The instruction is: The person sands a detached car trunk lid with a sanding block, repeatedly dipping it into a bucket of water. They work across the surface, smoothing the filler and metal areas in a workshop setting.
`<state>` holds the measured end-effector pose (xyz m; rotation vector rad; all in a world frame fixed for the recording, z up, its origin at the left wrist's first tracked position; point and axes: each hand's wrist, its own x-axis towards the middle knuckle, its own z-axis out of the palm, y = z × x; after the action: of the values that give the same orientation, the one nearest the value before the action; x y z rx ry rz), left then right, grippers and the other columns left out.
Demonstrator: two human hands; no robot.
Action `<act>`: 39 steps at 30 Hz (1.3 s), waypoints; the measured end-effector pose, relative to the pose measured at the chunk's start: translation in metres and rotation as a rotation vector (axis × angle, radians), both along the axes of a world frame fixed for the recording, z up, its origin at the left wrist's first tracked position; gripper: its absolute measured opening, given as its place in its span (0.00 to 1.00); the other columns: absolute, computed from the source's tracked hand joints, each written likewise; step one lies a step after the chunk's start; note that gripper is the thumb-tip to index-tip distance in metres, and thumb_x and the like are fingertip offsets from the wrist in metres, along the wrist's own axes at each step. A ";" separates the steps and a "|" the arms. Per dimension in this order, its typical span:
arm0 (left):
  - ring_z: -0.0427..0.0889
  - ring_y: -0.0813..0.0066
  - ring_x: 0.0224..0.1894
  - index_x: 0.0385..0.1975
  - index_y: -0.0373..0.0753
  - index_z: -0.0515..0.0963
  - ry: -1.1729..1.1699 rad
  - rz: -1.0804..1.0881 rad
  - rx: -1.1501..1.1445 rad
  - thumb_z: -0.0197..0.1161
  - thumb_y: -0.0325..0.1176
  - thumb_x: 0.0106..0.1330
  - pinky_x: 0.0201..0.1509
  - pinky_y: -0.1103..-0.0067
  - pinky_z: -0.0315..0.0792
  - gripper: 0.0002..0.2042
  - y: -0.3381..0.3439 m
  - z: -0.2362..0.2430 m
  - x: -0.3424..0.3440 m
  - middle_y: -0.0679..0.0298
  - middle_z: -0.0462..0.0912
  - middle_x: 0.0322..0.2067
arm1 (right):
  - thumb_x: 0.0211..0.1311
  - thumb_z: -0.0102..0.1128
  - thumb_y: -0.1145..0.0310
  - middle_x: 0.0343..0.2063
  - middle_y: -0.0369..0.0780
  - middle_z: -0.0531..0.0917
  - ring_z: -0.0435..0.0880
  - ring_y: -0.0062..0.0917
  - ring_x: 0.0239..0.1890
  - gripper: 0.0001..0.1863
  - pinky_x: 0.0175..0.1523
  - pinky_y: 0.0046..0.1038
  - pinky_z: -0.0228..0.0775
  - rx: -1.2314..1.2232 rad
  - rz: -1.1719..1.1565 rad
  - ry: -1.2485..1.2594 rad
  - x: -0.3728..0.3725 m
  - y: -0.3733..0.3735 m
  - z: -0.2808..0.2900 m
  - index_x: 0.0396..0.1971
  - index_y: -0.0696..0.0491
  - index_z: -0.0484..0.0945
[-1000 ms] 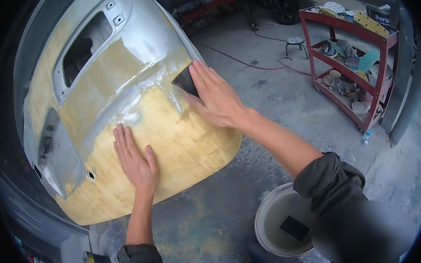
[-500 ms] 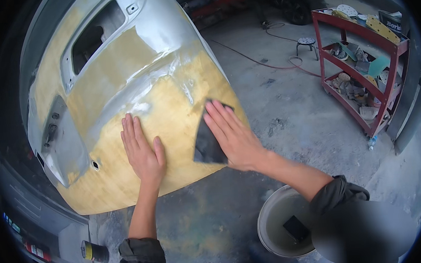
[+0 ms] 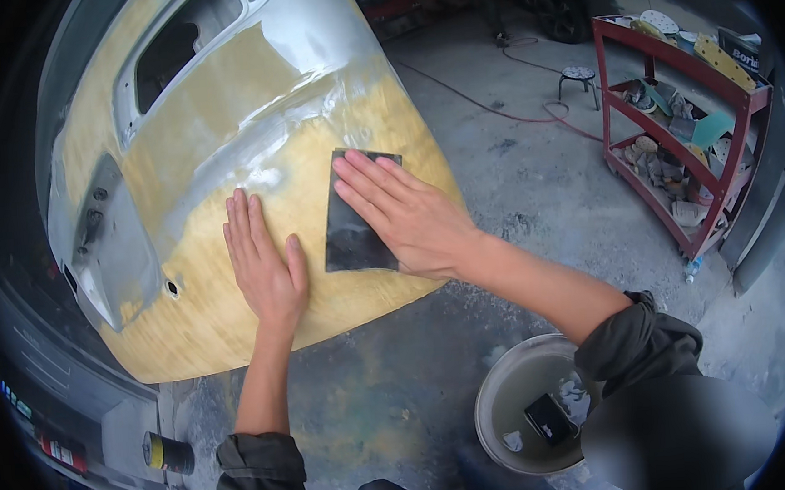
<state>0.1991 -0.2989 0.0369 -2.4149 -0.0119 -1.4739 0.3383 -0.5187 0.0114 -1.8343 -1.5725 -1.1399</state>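
Observation:
A large car body panel (image 3: 220, 120), bare metal with wide yellow filler patches, fills the upper left. My right hand (image 3: 404, 217) lies flat with fingers spread on a dark sheet of sandpaper (image 3: 350, 225), pressing it against the yellow filler. My left hand (image 3: 264, 258) rests flat and empty on the filler just left of the sheet. The panel's lower edge curves just below both hands.
A white bucket (image 3: 511, 378) of murky water with a dark block in it stands on the concrete floor at lower right. A red shelf cart (image 3: 684, 124) loaded with sanding discs stands at right. A small stool (image 3: 578, 75) and a red hose (image 3: 492, 106) lie behind.
My right hand has slid the sandpaper down from the panel's metal ridge onto the lower filler area. My left hand stays flat on the same spot of the panel.

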 end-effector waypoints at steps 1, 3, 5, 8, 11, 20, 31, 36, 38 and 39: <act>0.57 0.47 0.82 0.77 0.31 0.61 -0.001 -0.005 0.003 0.54 0.38 0.75 0.83 0.54 0.51 0.33 0.000 -0.001 0.000 0.46 0.61 0.79 | 0.56 0.54 0.75 0.81 0.51 0.58 0.52 0.41 0.85 0.42 0.86 0.42 0.45 0.018 -0.007 0.022 -0.003 0.003 -0.003 0.75 0.65 0.63; 0.57 0.47 0.82 0.77 0.31 0.61 0.009 -0.007 -0.001 0.54 0.38 0.75 0.84 0.54 0.51 0.32 -0.001 -0.001 0.001 0.46 0.61 0.79 | 0.56 0.53 0.75 0.81 0.52 0.58 0.52 0.42 0.85 0.41 0.86 0.42 0.46 0.056 -0.022 0.064 -0.012 0.004 -0.013 0.75 0.66 0.63; 0.57 0.47 0.82 0.77 0.31 0.61 0.010 0.003 0.003 0.54 0.38 0.75 0.84 0.54 0.50 0.32 0.002 0.001 -0.002 0.46 0.61 0.79 | 0.58 0.52 0.75 0.81 0.51 0.59 0.54 0.41 0.84 0.40 0.85 0.42 0.47 -0.016 0.030 0.018 -0.012 -0.008 -0.034 0.74 0.67 0.64; 0.56 0.47 0.82 0.78 0.31 0.60 0.009 0.003 -0.008 0.54 0.37 0.76 0.84 0.54 0.49 0.32 0.001 -0.001 0.000 0.46 0.60 0.79 | 0.59 0.54 0.75 0.81 0.50 0.58 0.53 0.40 0.85 0.41 0.86 0.41 0.46 -0.132 0.082 -0.003 -0.002 -0.028 -0.037 0.75 0.66 0.62; 0.55 0.47 0.83 0.78 0.31 0.59 0.020 -0.005 -0.007 0.52 0.36 0.78 0.84 0.55 0.47 0.31 -0.002 0.001 -0.001 0.46 0.58 0.80 | 0.56 0.59 0.76 0.82 0.50 0.56 0.50 0.40 0.85 0.45 0.87 0.41 0.44 -0.074 0.067 0.014 0.012 -0.015 0.004 0.77 0.65 0.59; 0.57 0.47 0.82 0.77 0.31 0.61 0.010 0.006 0.010 0.55 0.38 0.76 0.83 0.54 0.51 0.32 0.003 -0.002 -0.004 0.47 0.61 0.79 | 0.58 0.58 0.74 0.83 0.50 0.52 0.47 0.41 0.86 0.45 0.87 0.42 0.42 -0.034 -0.075 0.152 -0.024 -0.022 -0.078 0.79 0.63 0.57; 0.57 0.49 0.82 0.77 0.33 0.62 -0.013 -0.012 -0.017 0.52 0.36 0.77 0.84 0.58 0.50 0.30 -0.002 -0.001 0.001 0.49 0.61 0.79 | 0.60 0.59 0.69 0.80 0.59 0.54 0.47 0.50 0.85 0.46 0.86 0.45 0.40 0.348 -0.180 0.214 0.015 0.039 0.020 0.78 0.69 0.53; 0.58 0.50 0.82 0.77 0.34 0.63 -0.015 -0.005 -0.027 0.53 0.40 0.77 0.84 0.57 0.52 0.31 0.008 -0.005 0.000 0.50 0.62 0.78 | 0.63 0.55 0.69 0.80 0.52 0.59 0.52 0.43 0.85 0.40 0.86 0.43 0.40 -0.037 -0.197 -0.044 -0.047 0.019 -0.055 0.76 0.64 0.63; 0.58 0.50 0.82 0.77 0.34 0.63 -0.018 -0.005 -0.026 0.54 0.41 0.77 0.83 0.57 0.53 0.31 0.009 -0.005 0.002 0.50 0.63 0.78 | 0.64 0.52 0.71 0.81 0.46 0.60 0.53 0.37 0.85 0.37 0.87 0.41 0.39 -0.135 -0.127 -0.169 -0.047 -0.003 -0.118 0.76 0.60 0.66; 0.58 0.50 0.82 0.77 0.34 0.63 -0.017 -0.001 -0.021 0.54 0.41 0.77 0.83 0.57 0.53 0.31 0.009 -0.004 0.001 0.50 0.63 0.78 | 0.65 0.52 0.71 0.82 0.43 0.60 0.53 0.33 0.85 0.37 0.87 0.40 0.39 -0.166 -0.120 -0.240 -0.042 -0.015 -0.136 0.77 0.58 0.66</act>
<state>0.1997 -0.2900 0.0326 -2.4200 -0.0296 -1.5018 0.2964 -0.5336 -0.1244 -1.9821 -1.7554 -1.3628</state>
